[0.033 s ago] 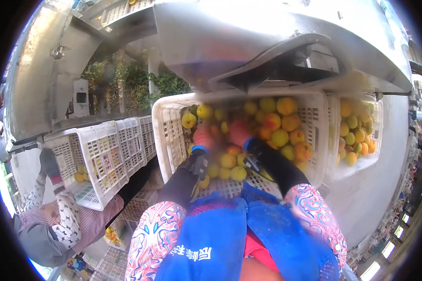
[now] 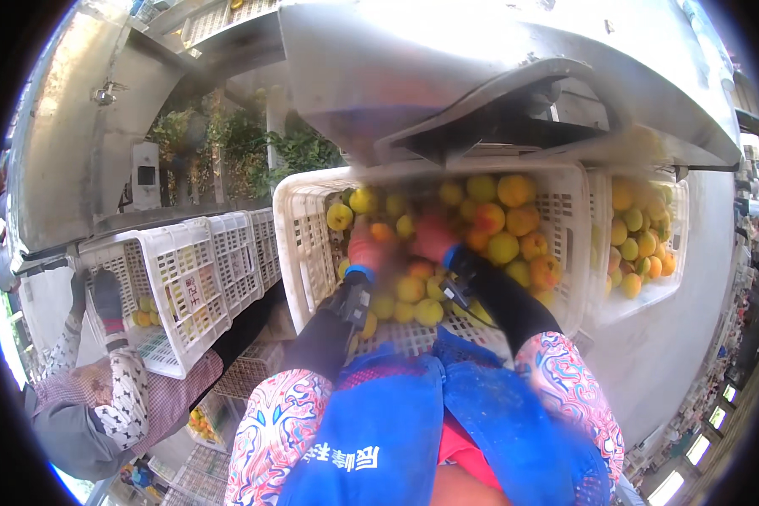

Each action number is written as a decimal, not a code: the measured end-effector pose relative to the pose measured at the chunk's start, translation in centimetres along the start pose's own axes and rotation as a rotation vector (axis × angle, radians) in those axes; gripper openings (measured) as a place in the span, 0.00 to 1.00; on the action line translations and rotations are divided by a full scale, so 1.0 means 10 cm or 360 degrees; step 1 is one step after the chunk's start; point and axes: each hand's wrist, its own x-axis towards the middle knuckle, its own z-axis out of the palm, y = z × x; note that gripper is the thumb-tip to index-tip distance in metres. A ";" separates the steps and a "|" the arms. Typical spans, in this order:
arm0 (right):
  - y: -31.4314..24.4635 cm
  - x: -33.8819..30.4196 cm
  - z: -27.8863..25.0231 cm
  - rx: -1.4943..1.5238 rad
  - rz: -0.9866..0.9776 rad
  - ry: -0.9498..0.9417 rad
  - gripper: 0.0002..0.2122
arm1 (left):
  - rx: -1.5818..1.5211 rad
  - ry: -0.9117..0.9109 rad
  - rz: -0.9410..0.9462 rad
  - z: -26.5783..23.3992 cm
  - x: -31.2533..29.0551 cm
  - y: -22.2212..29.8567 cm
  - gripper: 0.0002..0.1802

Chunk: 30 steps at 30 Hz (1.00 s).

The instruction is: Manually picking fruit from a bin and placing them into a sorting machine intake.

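A white slatted plastic crate [image 2: 292, 244] stands in front of me, holding yellow, green-tinged and orange round fruits [image 2: 503, 246] that look like peaches. My left hand [image 2: 369, 246], in a reddish glove, reaches down among the fruits in its left half. Close beside it, my right hand [image 2: 433, 236], gloved alike, is over the fruits near the middle. The fingers of both are blurred and partly hidden, so any fruit in their grasp cannot be made out. A small dark device with a blue band is strapped at each wrist.
Over the crate's far side hangs a metal chute [image 2: 379, 80]. Another crate of fruit [image 2: 641, 236] stands at the right. White crates [image 2: 185, 287] line the left side, where a co-worker's gloved hand [image 2: 107, 295] is at the nearest one.
Both my hands have shifted slightly, the right one a little rightward, still inside the crate. At the left, the co-worker's hands have moved, one now further over the crate.
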 end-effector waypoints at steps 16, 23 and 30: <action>-0.43 -0.75 -1.98 0.1442 -0.0185 0.0836 0.45 | -0.2398 -0.0282 0.0305 -0.83 -0.64 1.13 0.41; -0.54 -0.81 -2.29 0.1136 -0.0206 0.1133 0.41 | -0.2873 -0.0859 0.0269 -1.01 -0.80 1.48 0.41; -0.43 -0.47 -2.67 0.0674 -0.0163 0.1677 0.37 | -0.3069 -0.0971 0.0257 -1.16 -0.83 1.53 0.38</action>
